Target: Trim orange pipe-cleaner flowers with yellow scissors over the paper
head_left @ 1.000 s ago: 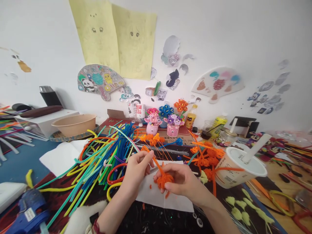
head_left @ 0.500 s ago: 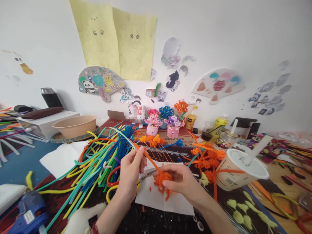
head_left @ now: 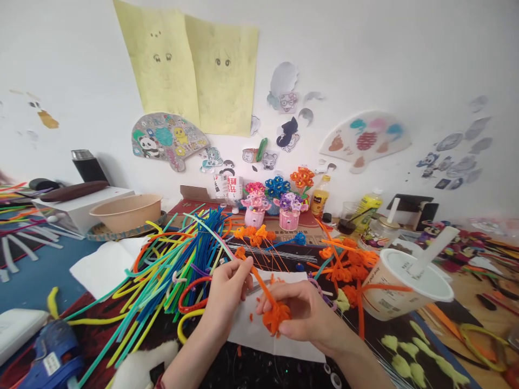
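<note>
Two bare hands are working on one orange fuzzy-wire flower above a cluttered worktop (head_left: 462,308). The left hand (head_left: 232,286) is holding the stem (head_left: 265,288), its thumb and forefinger pinching near the upper end, with a short orange tip projecting beyond the fingers. The right hand (head_left: 306,310) is gripping the flower head (head_left: 276,317), its thumb pressing on the near side and its other fingers curling around the far side, where they are partly hidden. The stem is slanting from the flower head up towards the left hand. Below, a white paper sheet (head_left: 247,332) is lying flat and bearing small orange scraps. To the left of the hands, a bundle of coloured fuzzy wires (head_left: 208,237) is spreading in blue, green, yellow and turquoise. Beyond the hands, a group of small orange blooms (head_left: 255,235) on thin stems is lying near a blue bloom (head_left: 299,237). Further back, two pink pots (head_left: 289,220) of fuzzy-wire flowers are standing side by side. To the right, a heap of orange flowers (head_left: 346,259) is resting beside a lidded paper cup (head_left: 385,297), from which a wide straw is leaning. Pale green leaf shapes (head_left: 401,359) are lying nearer the viewer, and a blue glue gun (head_left: 52,351) is occupying the near left corner
</note>
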A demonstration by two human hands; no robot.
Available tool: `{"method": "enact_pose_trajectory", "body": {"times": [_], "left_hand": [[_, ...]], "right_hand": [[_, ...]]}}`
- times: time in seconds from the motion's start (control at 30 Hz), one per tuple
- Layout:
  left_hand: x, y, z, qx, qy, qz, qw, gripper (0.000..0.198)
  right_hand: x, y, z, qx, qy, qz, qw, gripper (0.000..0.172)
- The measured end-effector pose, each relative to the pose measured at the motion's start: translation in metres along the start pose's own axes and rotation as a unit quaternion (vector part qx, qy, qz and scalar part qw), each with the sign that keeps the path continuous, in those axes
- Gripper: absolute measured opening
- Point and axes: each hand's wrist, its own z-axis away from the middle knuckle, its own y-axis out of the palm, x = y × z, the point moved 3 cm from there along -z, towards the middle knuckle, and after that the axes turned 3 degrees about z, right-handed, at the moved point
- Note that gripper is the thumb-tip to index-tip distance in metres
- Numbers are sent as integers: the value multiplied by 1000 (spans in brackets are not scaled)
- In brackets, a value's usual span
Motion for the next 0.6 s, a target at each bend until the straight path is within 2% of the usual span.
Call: {"method": "enact_pose_trajectory", "body": {"times": [0.13,0.27,0.43,0.6], "left_hand": [[-2,2,2,6,-2,2,1000,50],[-10,-3,3,-20,33,55,998,47],[-17,-12,2,-51,51,125,990,42],[-19,-12,4,-54,62,132,988,41]], "right_hand": [[0,1,-1,-2,0,-33,999,24],[-2,1,-2,-13,26,-49,998,27],[-10,0,-4,-23,76,-36,996,25],[-13,-3,-5,-60,104,-8,993,32]]}}
